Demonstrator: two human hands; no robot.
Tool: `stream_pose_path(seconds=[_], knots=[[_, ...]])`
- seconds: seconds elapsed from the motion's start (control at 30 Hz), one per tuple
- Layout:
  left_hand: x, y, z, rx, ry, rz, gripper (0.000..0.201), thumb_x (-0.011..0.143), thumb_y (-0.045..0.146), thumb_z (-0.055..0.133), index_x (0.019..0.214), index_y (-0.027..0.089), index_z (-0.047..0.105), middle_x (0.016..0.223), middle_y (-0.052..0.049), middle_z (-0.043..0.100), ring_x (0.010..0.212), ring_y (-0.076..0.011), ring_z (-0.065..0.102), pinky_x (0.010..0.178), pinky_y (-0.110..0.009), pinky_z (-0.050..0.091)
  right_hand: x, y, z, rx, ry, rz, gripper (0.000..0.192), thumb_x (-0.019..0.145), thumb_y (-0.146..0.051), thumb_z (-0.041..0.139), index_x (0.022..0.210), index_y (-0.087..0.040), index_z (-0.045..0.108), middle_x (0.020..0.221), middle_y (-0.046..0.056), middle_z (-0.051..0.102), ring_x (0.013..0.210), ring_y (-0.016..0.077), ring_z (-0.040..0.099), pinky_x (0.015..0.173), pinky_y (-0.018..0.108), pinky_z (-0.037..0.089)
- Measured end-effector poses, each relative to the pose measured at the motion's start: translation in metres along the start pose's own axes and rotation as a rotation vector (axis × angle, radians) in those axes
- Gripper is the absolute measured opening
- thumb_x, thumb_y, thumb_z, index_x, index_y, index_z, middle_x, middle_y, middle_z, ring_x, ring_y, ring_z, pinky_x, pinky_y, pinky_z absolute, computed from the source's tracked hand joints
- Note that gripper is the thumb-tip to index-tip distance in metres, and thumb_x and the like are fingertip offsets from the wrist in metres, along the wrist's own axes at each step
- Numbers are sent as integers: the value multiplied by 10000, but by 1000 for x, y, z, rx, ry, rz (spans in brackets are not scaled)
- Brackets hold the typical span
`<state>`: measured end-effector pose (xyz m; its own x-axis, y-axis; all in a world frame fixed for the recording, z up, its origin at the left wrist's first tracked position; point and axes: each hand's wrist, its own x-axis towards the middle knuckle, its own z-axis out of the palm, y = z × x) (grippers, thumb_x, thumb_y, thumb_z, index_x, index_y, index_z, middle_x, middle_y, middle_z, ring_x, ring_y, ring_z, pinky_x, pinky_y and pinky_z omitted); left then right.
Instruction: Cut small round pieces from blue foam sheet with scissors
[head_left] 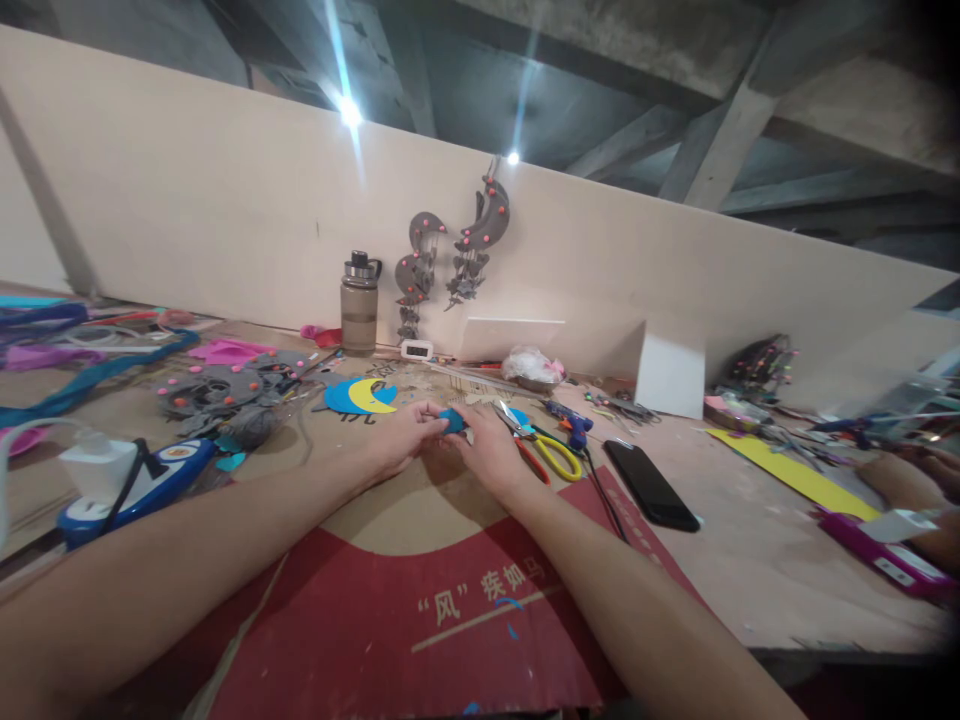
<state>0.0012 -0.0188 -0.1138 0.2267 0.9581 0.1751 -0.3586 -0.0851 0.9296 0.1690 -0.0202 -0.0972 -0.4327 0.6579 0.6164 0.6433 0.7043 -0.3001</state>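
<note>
Both my hands meet over a red and tan cardboard sheet (420,610) on the workbench. My left hand (401,440) and my right hand (486,450) pinch a small blue foam piece (452,420) between their fingertips. Just beyond them lies a blue and yellow moon-shaped foam cutout (360,396). Yellow-handled scissors (551,450) and a red-handled tool (531,458) lie right beside my right hand. A blue glue gun (571,424) rests a little farther right.
A black phone (651,485) lies right of the scissors. A water bottle (360,303) stands at the back wall by grey foam ornaments (450,260). Grey cutouts (217,390) and a blue power strip (127,485) are left. Another person's arm (911,480) is at far right.
</note>
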Motion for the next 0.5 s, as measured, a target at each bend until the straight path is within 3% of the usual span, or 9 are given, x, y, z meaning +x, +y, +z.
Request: stream_pose_path(seconds=[0.17,0.3,0.5], knots=[[1,1,0,149,94,37,280,668,297,805,824,137,636,724,-12,666,594,-107,584,589,-223,445,3,2,-2,122,32,44,260,902,-176,574,1122,-200,710,1122,99,725,1050,229,635,971,399,467],[-4,10,3,466,131,111,148,730,263,718,819,148,691,755,-20,685,679,-139,583,661,-252,424,4,3,-3,210,29,144,208,887,-171,585,1020,-206,741,1040,76,744,972,202,657,910,352,491],[-4,7,0,918,52,167,33,711,183,656,699,174,685,655,-2,640,644,-154,541,617,-265,369,1,11,3,186,-109,246,149,817,-132,625,883,-181,750,779,36,738,727,182,649,723,304,492]])
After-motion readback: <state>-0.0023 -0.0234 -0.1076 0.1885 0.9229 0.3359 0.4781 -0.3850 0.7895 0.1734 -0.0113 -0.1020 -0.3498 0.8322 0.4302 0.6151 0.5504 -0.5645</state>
